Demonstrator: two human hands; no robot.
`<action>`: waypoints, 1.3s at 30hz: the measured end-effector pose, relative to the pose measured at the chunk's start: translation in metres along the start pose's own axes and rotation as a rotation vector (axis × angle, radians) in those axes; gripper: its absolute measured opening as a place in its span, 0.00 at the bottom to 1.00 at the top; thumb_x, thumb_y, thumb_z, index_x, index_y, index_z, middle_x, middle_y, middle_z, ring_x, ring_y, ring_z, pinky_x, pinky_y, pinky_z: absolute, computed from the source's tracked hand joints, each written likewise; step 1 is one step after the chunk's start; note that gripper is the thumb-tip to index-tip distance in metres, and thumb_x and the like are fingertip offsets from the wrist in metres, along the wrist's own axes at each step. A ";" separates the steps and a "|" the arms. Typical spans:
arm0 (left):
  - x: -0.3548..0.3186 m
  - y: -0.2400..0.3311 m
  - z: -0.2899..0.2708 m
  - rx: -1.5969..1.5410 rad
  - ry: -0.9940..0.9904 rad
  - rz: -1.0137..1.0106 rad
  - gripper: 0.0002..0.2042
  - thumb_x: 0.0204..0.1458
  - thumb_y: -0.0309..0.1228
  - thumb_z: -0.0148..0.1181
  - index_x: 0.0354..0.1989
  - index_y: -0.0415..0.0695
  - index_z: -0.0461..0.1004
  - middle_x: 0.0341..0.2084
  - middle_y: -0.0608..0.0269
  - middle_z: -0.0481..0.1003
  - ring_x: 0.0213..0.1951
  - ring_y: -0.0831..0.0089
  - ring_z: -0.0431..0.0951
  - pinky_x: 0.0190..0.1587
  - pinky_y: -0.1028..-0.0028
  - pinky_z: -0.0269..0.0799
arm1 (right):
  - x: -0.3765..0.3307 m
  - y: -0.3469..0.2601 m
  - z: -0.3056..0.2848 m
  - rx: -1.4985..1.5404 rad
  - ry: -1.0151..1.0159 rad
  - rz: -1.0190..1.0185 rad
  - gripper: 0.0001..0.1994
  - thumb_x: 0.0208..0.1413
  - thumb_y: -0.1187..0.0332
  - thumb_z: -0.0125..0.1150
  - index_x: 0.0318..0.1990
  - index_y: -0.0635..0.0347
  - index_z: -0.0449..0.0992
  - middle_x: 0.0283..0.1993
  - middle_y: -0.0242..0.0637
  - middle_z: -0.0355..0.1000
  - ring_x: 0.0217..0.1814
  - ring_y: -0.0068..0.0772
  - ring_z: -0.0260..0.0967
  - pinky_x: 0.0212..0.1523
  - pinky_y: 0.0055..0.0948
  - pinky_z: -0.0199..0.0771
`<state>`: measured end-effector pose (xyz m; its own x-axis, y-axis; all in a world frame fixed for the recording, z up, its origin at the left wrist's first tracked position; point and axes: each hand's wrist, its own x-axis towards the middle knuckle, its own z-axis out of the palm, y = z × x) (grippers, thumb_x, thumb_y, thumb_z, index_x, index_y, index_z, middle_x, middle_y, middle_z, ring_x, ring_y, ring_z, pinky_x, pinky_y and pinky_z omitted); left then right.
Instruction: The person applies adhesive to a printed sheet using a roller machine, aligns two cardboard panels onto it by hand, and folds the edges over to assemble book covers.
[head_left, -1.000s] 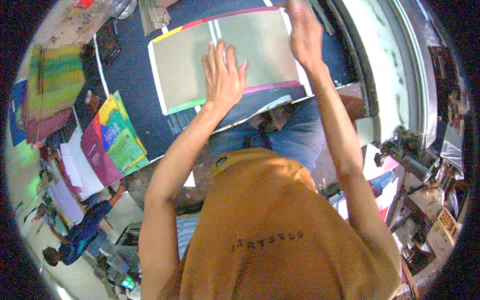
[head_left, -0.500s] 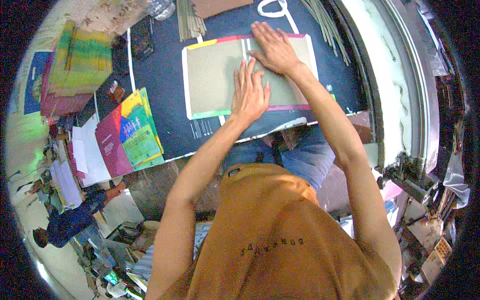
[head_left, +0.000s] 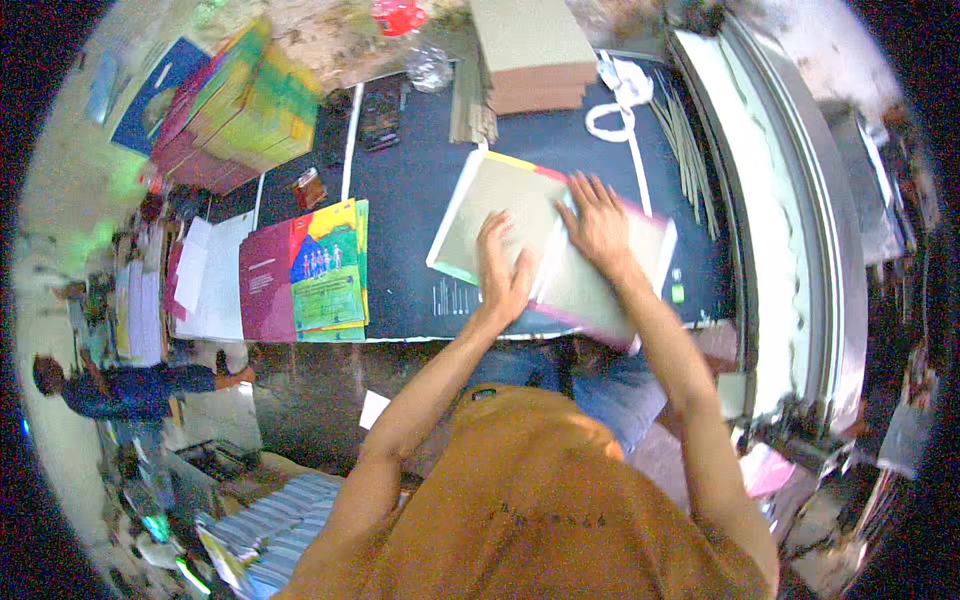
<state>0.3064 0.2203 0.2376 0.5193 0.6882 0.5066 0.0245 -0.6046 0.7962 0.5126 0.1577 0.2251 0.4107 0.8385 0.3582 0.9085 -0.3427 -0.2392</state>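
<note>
A book cover (head_left: 478,208) lies inside up on the dark blue table, grey boards showing within folded edges of yellow, red, green and purple. It sits at a slant, its right part tipped toward me, with the lower right corner by the table's front edge. My left hand (head_left: 504,272) rests on the left board, fingers stretched and thumb apart. Flat on the cover near its upper middle is my right hand (head_left: 603,232), fingers extended. Neither hand grips anything. A pale strip between the boards is partly hidden by my hands.
Printed colourful covers (head_left: 330,270) lie on white sheets at the left, below a tall stack of them (head_left: 262,115). At the back are brown boards (head_left: 540,85), grey strips (head_left: 470,105) and a white tape roll (head_left: 610,122). A metal rail (head_left: 790,200) borders the right. Another person (head_left: 135,390) is at far left.
The book cover has turned clockwise on the table, its right end coming nearer to me. Both hands have moved with it and stay on top. My view has shifted too.
</note>
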 end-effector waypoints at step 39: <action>0.008 -0.082 -0.064 0.738 0.319 -0.302 0.08 0.55 0.38 0.67 0.33 0.47 0.81 0.39 0.58 0.75 0.47 0.55 0.72 0.50 0.55 0.66 | 0.093 0.043 0.019 0.149 -0.102 -0.355 0.25 0.64 0.44 0.55 0.56 0.51 0.82 0.67 0.41 0.72 0.71 0.41 0.65 0.70 0.46 0.60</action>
<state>0.2536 0.3009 0.1971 0.1389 0.8745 0.4647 0.7298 -0.4076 0.5488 0.5881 0.2291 0.2308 0.0565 0.9341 0.3524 0.9681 0.0351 -0.2481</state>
